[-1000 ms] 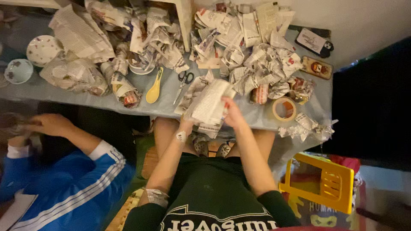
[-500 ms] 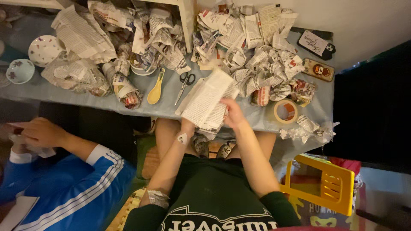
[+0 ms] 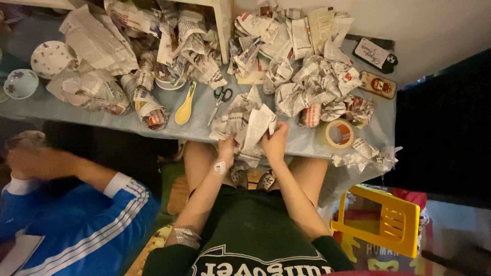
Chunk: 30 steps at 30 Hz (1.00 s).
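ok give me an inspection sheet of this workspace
surface: grey-blue table, mostly covered.
job's things: crumpled newspaper sheet at the near edge, gripped from both sides.
clutter: newspaper-wrapped bundles and loose crumpled newspaper; scissors; yellow spoon; tape roll; patterned plate; small bowl; phone.
grippers: left hand and right hand, both closed on the crumpled newspaper sheet; a dressing on the left wrist.
cables: nothing seen.
surroundings: another person's blue sleeve at the left, blurred hand raised; yellow plastic stool at the right; dark area beyond.
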### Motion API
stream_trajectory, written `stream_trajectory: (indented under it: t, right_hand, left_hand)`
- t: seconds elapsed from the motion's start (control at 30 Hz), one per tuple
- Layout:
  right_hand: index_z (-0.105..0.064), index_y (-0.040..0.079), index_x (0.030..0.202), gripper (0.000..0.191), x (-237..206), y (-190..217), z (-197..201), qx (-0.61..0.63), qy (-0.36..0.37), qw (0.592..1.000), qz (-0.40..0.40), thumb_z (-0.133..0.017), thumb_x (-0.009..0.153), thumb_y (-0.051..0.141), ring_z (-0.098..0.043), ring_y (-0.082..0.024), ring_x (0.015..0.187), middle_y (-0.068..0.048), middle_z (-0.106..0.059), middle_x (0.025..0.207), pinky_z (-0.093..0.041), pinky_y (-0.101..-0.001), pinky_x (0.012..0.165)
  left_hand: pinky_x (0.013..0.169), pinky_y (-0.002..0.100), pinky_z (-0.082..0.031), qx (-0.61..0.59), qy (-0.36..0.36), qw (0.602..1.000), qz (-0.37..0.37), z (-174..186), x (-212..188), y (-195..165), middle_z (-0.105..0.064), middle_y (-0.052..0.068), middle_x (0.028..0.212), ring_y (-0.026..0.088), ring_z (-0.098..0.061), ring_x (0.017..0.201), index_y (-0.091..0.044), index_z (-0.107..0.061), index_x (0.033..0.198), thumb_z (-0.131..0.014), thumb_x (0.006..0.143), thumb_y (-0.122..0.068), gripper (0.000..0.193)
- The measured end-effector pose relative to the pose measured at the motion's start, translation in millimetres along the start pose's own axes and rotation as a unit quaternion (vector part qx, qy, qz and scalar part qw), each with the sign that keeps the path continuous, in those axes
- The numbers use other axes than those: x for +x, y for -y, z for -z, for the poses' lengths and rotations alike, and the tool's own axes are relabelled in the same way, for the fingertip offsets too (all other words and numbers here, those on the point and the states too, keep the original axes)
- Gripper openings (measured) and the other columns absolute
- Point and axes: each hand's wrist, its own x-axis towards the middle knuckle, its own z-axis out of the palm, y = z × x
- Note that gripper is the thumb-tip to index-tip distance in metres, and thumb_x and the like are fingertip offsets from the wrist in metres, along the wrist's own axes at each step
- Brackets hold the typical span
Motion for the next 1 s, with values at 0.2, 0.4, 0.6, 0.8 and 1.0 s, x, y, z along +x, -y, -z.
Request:
stream_trajectory:
  t: [0.2,0.4,0.6,0.8,1.0]
  right_hand:
    - [-0.053,0.001,0.121,0.053,-19,7,-10,-0.201,-0.117,0.946,0.225,-0.078,0.075,0.005,-0.045,-0.045,0.132,-0.028,-0.052,0.136,-0.038,-0.0513,0.111]
    - [-0.053,0.002,0.134,0.050,-14,1,-26,0.035,0.045,0.977,0.206,-0.071,0.091,0.020,-0.041,-0.039,0.138,-0.020,-0.048,0.141,-0.033,-0.0562,0.120]
    - [-0.046,0.027,0.154,0.064,-15,2,-29,-0.181,0.205,0.930,0.244,-0.061,0.095,0.043,-0.010,-0.045,0.154,-0.014,-0.020,0.169,-0.003,-0.0707,0.118]
    - [-0.035,0.021,0.162,0.075,-17,-2,-39,-0.232,0.215,0.912,0.260,-0.055,0.096,0.049,0.002,-0.045,0.154,-0.014,-0.007,0.170,0.003,-0.0722,0.116]
    - [-0.035,0.015,0.158,0.069,-2,-9,-30,-0.270,0.279,0.880,0.274,-0.053,0.097,0.042,-0.001,-0.038,0.159,-0.010,-0.010,0.174,0.000,-0.0660,0.123]
  left_hand:
    - [0.072,0.031,-0.055,-0.042,0.025,0.999,0.002,-12,-23,3,-0.072,0.004,0.108,0.013,-0.068,0.088,-0.002,-0.065,0.122,-0.064,0.094,-0.011,0.030]
    - [0.076,0.034,-0.051,-0.019,0.067,0.993,-0.095,-8,-21,17,-0.067,0.007,0.112,0.017,-0.063,0.092,0.003,-0.062,0.127,-0.063,0.096,-0.007,0.032]
    - [0.079,0.039,-0.046,-0.105,0.024,0.994,0.023,14,-15,18,-0.062,0.013,0.112,0.025,-0.059,0.096,0.002,-0.059,0.129,-0.058,0.097,-0.018,0.038]
    - [0.117,0.054,-0.027,0.447,-0.007,0.784,-0.430,27,-39,-3,-0.042,0.029,0.150,0.040,-0.035,0.143,0.007,-0.039,0.152,-0.059,0.101,-0.030,0.066]
    - [0.121,0.064,-0.011,0.712,0.098,0.570,-0.398,5,-9,-13,-0.025,0.012,0.167,0.037,-0.020,0.155,-0.014,-0.033,0.160,-0.066,0.097,-0.052,0.080]
